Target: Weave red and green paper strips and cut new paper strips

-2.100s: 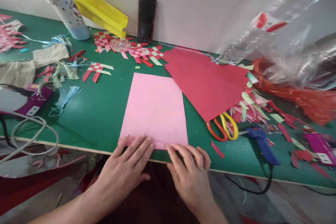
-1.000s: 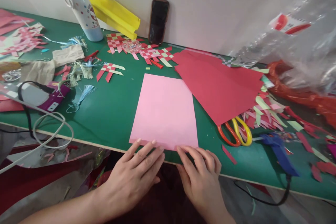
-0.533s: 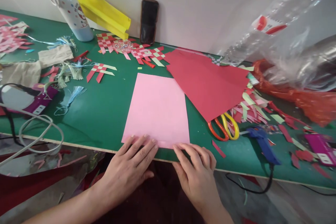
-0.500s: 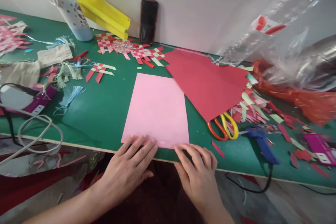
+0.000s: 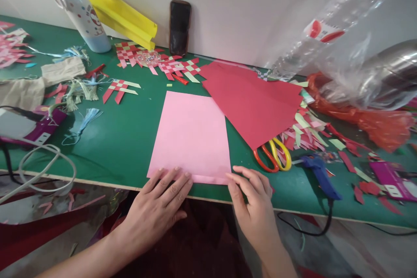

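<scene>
A pink sheet of paper lies flat on the green table, its near edge folded over in a narrow strip. My left hand rests with fingers stretched flat on the left part of that folded edge, pressing it down. At the near right corner of the sheet is my right hand, its thumb and index finger close together on the end of the strip. The other fingers of that hand are bent and stand off the paper. A stack of red paper lies behind and to the right, by the pink sheet's upper right corner.
Scissors poke out from under the red paper. Right of them are a blue glue gun and paper scraps. Woven paper pieces, a phone, a bottle and a tassel sit back and left.
My right hand has slid right along the folded edge to the sheet's corner. My left hand stays pressed on the paper. The whole view has shifted slightly.
</scene>
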The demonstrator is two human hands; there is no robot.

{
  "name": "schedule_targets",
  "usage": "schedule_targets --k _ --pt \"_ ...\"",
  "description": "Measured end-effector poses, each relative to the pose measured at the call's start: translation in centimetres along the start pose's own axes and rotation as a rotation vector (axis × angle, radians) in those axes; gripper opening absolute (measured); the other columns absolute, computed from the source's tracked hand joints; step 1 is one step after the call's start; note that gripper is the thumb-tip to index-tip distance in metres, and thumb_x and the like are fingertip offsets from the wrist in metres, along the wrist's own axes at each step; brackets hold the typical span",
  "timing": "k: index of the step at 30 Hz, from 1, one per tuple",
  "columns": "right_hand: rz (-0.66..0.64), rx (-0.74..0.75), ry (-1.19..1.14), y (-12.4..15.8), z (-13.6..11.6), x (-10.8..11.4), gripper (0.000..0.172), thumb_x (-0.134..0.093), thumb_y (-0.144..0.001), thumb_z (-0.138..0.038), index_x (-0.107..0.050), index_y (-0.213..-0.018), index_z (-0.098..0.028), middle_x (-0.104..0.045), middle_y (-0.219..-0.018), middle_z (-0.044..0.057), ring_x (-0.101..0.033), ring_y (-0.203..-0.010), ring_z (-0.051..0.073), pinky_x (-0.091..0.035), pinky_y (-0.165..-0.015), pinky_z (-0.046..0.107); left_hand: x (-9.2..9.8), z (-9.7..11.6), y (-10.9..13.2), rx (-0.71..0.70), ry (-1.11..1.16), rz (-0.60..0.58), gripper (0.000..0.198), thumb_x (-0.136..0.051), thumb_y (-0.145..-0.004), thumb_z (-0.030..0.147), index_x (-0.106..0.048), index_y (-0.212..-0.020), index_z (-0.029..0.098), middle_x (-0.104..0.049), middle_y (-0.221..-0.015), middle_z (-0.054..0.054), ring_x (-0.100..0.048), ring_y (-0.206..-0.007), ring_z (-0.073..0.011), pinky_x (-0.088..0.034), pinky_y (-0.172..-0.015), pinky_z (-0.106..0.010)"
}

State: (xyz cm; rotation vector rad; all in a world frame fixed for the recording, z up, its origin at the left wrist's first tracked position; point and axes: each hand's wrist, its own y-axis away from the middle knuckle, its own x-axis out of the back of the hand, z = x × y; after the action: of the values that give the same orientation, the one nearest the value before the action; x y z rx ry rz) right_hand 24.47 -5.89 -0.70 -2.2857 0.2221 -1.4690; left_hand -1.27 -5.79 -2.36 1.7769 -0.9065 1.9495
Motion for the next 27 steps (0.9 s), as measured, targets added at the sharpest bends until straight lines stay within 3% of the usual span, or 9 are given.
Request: schedule_targets --k 5,12,18,21,27 --pt "-0.019 -0.071 0.035 -0.7 -0.6 -0.6 0.026 -0.056 -0.092 -0.042 -0.063 -0.075 -0.024 -0.067 -0.105 0.005 -0.055 -0.100 0.024 -0.040 -0.087 0.041 0.1 0.0 -0.2 0.002 -0.010 0.010 0.061 -0.053 -0.091 0.059 -0.049 -0.142 0.026 -0.053 -0.146 0.000 -0.043 -0.137 -0.0231 -0.022 -0.120 -0.040" --pt "-0.028 -0.084 0.086 -1.0 -0.1 -0.7 0.033 -0.057 -0.090 -0.049 -0.059 -0.069 -0.024 -0.066 -0.107 0.008 -0.054 -0.100 0.026 -0.041 -0.085 0.043 0.2 0.0 -0.1 0.006 0.038 0.015 0.056 -0.050 -0.094 0.055 -0.050 -0.141 0.025 -0.051 -0.147 0.003 -0.044 -0.137 -0.0213 -0.013 -0.123 -0.039" --pt "-0.075 -0.078 0.105 -0.9 0.2 -0.6 0.028 -0.056 -0.091 -0.044 -0.059 -0.072 -0.023 -0.062 -0.111 0.009 -0.052 -0.103 0.027 -0.042 -0.088 0.044 0.1 -0.2 0.1 0.003 0.033 -0.007 0.056 -0.052 -0.094 0.052 -0.048 -0.143 0.026 -0.050 -0.148 0.001 -0.043 -0.138 -0.0219 -0.020 -0.121 -0.040" --pt "-0.070 -0.070 0.100 -0.7 0.7 -0.5 0.023 -0.056 -0.091 -0.040 -0.059 -0.076 -0.023 -0.060 -0.111 0.009 -0.052 -0.106 0.027 -0.042 -0.091 0.045 0.0 -0.2 0.1 0.008 0.043 -0.010 0.055 -0.051 -0.095 0.051 -0.048 -0.143 0.026 -0.049 -0.149 0.002 -0.043 -0.138 -0.0217 -0.018 -0.121 -0.040" --pt "0.031 -0.043 0.130 -0.6 -0.1 -0.2 0.015 -0.054 -0.092 -0.029 -0.061 -0.103 -0.022 -0.060 -0.115 0.011 -0.053 -0.109 0.028 -0.043 -0.095 0.049 -0.3 -0.2 0.1 0.000 0.038 -0.025 0.056 -0.046 -0.096 0.054 -0.045 -0.145 0.026 -0.042 -0.153 0.005 -0.039 -0.140 -0.0208 -0.012 -0.123 -0.040"
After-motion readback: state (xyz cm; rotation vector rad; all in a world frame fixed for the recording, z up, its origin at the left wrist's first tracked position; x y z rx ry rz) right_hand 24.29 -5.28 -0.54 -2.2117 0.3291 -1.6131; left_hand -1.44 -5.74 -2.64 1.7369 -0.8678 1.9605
